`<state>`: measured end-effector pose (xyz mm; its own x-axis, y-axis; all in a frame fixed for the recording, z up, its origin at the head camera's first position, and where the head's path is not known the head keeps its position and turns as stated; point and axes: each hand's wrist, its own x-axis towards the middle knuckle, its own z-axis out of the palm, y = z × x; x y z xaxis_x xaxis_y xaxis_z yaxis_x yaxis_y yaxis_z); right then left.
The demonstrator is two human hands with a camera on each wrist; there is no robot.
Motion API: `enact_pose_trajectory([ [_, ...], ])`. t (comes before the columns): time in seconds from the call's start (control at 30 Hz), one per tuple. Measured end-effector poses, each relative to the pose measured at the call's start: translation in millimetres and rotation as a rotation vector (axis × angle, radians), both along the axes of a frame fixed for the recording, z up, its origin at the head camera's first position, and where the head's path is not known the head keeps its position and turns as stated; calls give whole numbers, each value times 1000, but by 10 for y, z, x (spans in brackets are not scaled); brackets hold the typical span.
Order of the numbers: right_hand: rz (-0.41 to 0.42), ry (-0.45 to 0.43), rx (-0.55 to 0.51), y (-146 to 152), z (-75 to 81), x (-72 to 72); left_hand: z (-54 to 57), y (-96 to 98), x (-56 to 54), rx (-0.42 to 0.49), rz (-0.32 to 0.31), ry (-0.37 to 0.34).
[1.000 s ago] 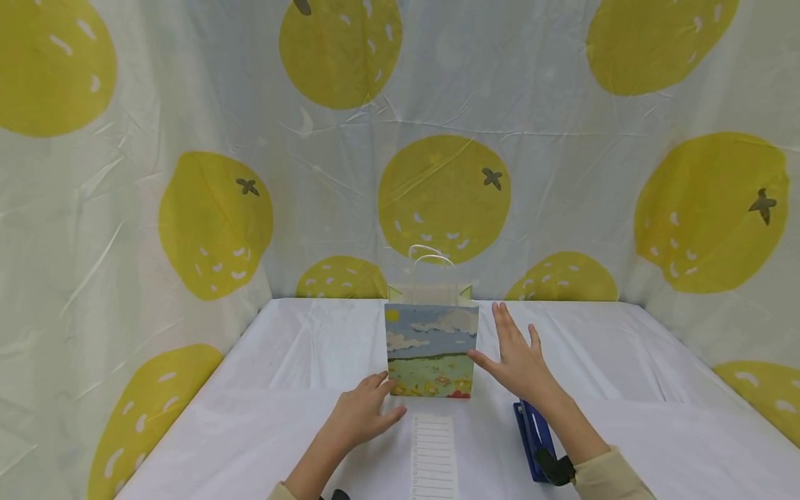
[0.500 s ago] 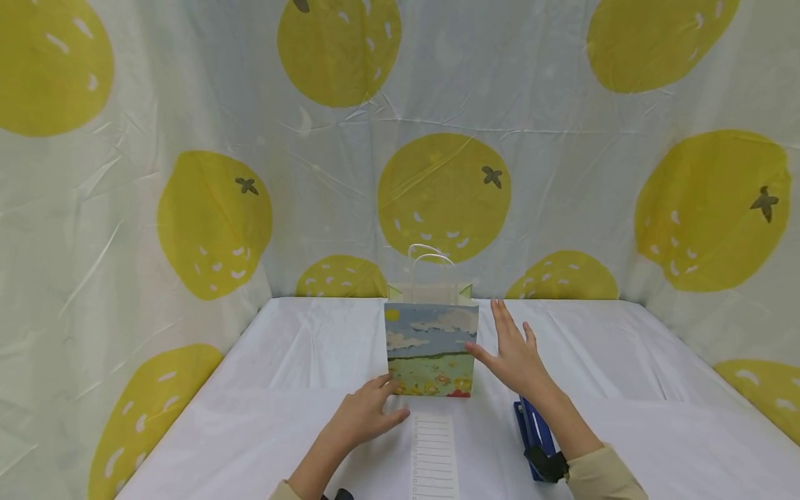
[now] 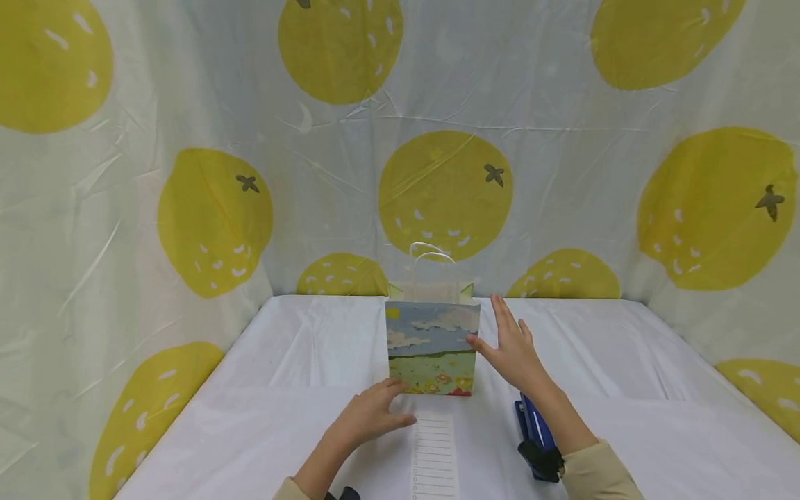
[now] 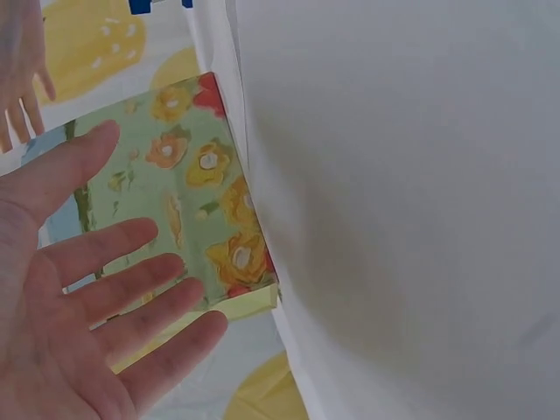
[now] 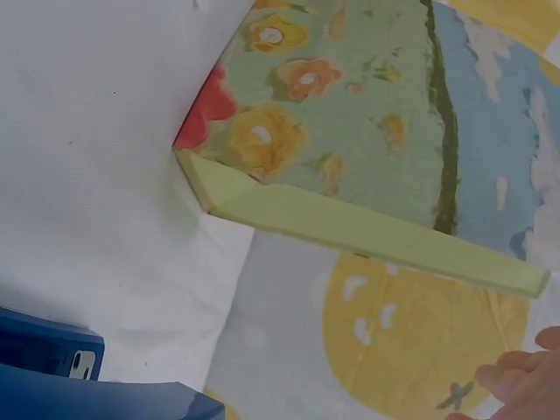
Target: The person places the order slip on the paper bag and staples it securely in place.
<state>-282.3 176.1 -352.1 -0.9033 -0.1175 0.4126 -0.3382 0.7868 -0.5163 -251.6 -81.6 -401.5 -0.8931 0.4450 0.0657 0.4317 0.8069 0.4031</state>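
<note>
A small paper gift bag (image 3: 431,347) stands upright on the white table, its two white handles raised. Sky, clouds and a flowery meadow are printed on its front. My left hand (image 3: 373,411) is at the bag's lower left, fingers spread and holding nothing. In the left wrist view the palm of the left hand (image 4: 96,289) overlaps the meadow print. My right hand (image 3: 514,351) is raised by the bag's right edge, its thumb overlapping the front and the other fingers pointing up. The right wrist view shows the bag's pale green side (image 5: 367,229) and part of the right hand (image 5: 521,385).
A blue stapler (image 3: 536,430) lies under my right forearm, partly hidden by the black wrist strap. Before the bag lies a narrow lined paper strip (image 3: 434,455) with small checkboxes. A curtain (image 3: 325,180) printed with yellow fruit hangs around the white table (image 3: 300,347).
My left hand has shifted slightly to the right and my right hand slightly up and to the left. The gift bag stays where it was.
</note>
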Motion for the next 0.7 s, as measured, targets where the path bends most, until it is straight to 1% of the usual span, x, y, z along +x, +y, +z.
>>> enact_pose_trajectory([
  [0.17,12,25,-28,-10,18,-10,5,37,-4,11,-9,-13],
  [0.37,27,21,-46,-32,31,-17,2,80,11,20,-23,-8],
  [0.7,25,17,-76,-79,67,-35,13,145,38,-12,-46,20],
])
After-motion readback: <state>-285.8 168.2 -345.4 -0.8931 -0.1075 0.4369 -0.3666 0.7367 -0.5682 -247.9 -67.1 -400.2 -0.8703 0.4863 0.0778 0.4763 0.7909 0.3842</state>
